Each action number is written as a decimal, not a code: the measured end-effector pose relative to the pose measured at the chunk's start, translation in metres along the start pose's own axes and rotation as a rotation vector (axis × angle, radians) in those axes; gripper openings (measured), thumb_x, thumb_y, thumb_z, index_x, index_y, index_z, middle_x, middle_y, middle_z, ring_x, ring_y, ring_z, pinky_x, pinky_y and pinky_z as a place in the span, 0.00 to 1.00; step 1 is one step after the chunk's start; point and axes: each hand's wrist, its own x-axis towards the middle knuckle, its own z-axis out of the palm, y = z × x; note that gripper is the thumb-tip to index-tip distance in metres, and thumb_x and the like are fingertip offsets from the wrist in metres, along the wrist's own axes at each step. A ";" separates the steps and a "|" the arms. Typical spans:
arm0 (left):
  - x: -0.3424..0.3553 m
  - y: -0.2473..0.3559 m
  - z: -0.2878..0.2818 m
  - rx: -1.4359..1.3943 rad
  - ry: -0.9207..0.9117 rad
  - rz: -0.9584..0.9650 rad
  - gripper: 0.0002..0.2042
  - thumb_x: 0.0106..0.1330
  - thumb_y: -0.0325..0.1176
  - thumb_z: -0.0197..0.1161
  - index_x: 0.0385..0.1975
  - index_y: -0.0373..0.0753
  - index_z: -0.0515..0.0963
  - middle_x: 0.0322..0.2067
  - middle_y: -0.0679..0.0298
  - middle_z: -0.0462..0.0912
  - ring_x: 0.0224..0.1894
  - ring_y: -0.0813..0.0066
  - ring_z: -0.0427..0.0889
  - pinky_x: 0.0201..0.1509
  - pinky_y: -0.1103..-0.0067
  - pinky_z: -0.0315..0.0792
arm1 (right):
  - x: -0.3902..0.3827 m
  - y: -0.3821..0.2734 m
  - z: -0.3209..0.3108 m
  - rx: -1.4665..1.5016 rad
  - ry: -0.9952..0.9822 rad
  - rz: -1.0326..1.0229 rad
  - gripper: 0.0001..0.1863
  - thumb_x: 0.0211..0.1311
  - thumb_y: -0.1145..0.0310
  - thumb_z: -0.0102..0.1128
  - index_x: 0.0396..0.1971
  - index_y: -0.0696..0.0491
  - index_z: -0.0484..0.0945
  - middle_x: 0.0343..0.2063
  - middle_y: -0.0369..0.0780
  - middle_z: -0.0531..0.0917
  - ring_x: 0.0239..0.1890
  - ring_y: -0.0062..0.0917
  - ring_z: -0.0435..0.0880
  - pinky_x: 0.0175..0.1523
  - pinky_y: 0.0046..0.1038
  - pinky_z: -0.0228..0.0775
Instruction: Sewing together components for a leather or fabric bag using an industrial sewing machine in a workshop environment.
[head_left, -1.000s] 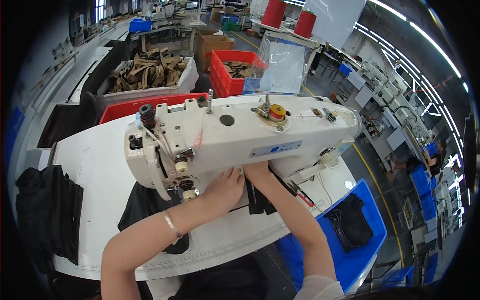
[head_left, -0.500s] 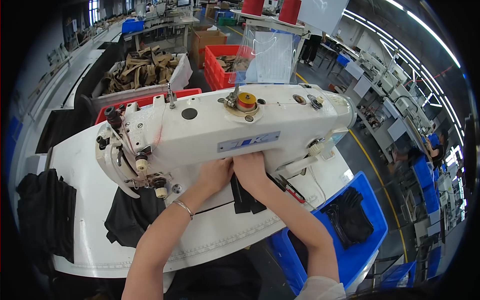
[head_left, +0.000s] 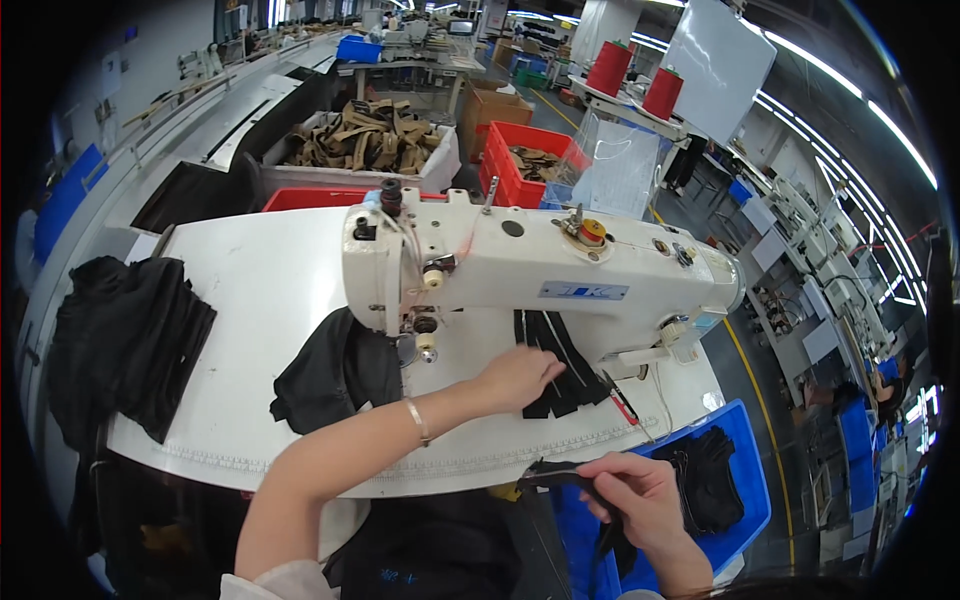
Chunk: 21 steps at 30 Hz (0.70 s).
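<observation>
My right hand (head_left: 640, 492) pinches a black fabric strip (head_left: 560, 475) with a pale line along it, over the table's front edge and the blue bin (head_left: 752, 440). One end of the strip points left; the rest hangs below the fingers. My left hand (head_left: 522, 380), slightly blurred, has curled fingers with nothing visible in them. It is beside several black strips (head_left: 566, 372) with pale lines, which lie partly under the arm of the white sewing machine (head_left: 500, 260). Whether it touches them I cannot tell. A black cloth piece (head_left: 340, 375) lies by the needle end.
Red-handled snips (head_left: 622, 402) lie right of the strips. A stack of black cloth (head_left: 125, 340) sits at the table's left. Folded black pieces (head_left: 708, 480) lie in the blue bin. Behind the machine stand a white bin (head_left: 448, 165) of tan pieces and a red crate (head_left: 490, 165).
Both hands have come out from beneath the machine's arm. My right hand has moved nearer with a black strip; my left is just in front of the other strips. The view has shifted.
</observation>
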 end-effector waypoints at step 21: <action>-0.256 0.031 -0.015 -0.793 0.692 -0.146 0.06 0.55 0.22 0.66 0.31 0.31 0.78 0.30 0.59 0.82 0.32 0.77 0.81 0.38 0.83 0.74 | 0.061 0.074 0.130 -0.295 -0.016 -0.526 0.16 0.47 0.86 0.64 0.39 0.62 0.79 0.34 0.44 0.81 0.37 0.25 0.80 0.44 0.21 0.71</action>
